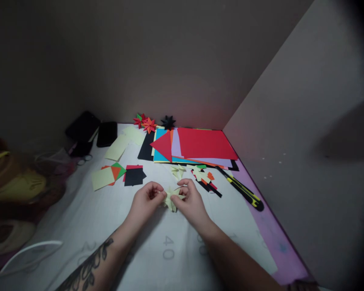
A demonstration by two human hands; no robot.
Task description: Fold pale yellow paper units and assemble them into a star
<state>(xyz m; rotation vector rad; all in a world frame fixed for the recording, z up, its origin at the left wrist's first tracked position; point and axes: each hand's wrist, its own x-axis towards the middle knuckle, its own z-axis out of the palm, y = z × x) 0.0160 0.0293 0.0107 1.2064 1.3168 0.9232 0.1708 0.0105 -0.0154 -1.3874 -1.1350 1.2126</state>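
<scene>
Both hands meet over the white mat (157, 250), pinching one pale yellow folded paper star (171, 199). My left hand (147, 200) grips its left side with curled fingers. My right hand (189, 200) grips its right side, thumb and fingers closed on the points. Just beyond the hands lie loose pale yellow folded pieces (178, 171) and small paper scraps (205, 178).
A stack of coloured sheets with red on top (204, 143) lies at the back. Finished stars, red-orange (147, 123) and black (168, 121), sit by the wall. A yellow-black utility knife (244, 190) lies right. Small paper squares (118, 174), scissors (84, 160) and dark pouches (92, 130) lie left.
</scene>
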